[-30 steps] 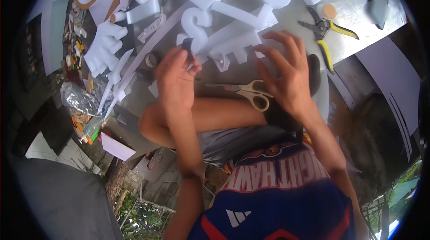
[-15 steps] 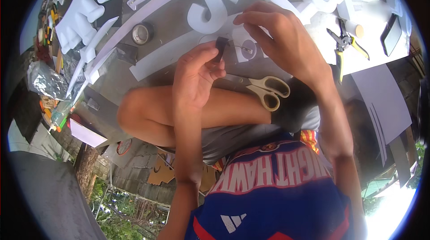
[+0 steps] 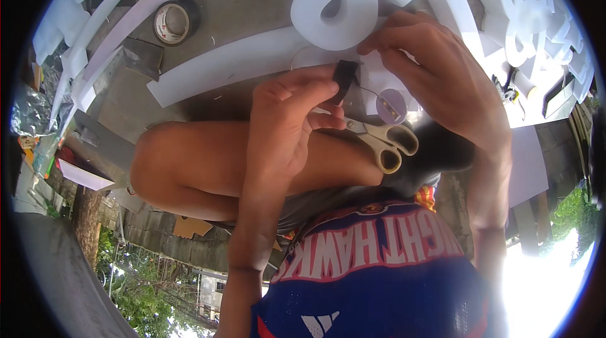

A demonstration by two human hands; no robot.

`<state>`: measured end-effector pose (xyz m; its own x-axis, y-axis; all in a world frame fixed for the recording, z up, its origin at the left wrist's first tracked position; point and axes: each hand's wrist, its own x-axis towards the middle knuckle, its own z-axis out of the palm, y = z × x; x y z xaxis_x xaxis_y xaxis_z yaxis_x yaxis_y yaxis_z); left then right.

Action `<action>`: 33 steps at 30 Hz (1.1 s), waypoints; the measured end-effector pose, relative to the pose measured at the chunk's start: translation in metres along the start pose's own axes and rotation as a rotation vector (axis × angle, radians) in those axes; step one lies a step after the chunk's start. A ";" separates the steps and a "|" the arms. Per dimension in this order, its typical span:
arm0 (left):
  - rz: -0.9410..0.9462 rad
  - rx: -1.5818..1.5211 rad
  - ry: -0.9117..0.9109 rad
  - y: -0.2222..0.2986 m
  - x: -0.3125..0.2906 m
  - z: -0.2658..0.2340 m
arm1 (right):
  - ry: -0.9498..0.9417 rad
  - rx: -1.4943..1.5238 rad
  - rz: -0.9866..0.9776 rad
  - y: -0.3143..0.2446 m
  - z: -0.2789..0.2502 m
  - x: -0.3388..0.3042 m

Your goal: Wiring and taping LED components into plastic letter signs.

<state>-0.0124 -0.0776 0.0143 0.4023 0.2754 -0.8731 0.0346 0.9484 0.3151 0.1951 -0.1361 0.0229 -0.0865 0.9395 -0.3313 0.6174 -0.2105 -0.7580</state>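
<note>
Fingers first: left hand [image 3: 293, 107] has thumb and fingertips clamped on a short black strip [image 3: 344, 76], center of frame. Right hand [image 3: 442, 76], right of center, has its fingertips bunched close together by the white letter S [image 3: 356, 3]; can't tell if they pinch anything small or touch the letter.

Status, big parts to small:
- Letter S, upper center: shaped, lying on the bench. Flat white band [image 3: 214, 70], upper left to center: lying loose below it.
- Scissors [image 3: 369, 134], just below center: in neither hand.
- Tape roll [image 3: 189, 16], upper left: set down well apart from both hands.
- Black strip: looks like a piece of tape, already separate from the roll. Not laid down on any other part that I can see, so I'd call that step open.
- Round pale disc with small lights [image 3: 392, 106], right of center: wire [image 3: 369, 90] attached, no black piece visible on its face.

Strip vs fingers: pinched near mid-length, upper end poking out above the left thumb, toward the right fingertips but apart from them. Wire runs up close beside it; contact unclear.
</note>
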 end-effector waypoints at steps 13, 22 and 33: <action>-0.015 0.079 0.029 0.003 -0.001 0.009 | -0.075 0.008 -0.010 -0.002 -0.005 0.006; -0.009 0.096 0.029 0.003 0.002 0.010 | -0.124 0.251 0.025 0.004 -0.003 0.003; 0.020 0.106 0.018 0.007 -0.004 0.012 | -0.045 0.377 0.152 -0.006 0.002 0.005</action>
<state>-0.0027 -0.0735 0.0241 0.3870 0.2977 -0.8727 0.1236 0.9211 0.3691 0.1890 -0.1307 0.0249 -0.0554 0.8791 -0.4734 0.2963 -0.4382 -0.8486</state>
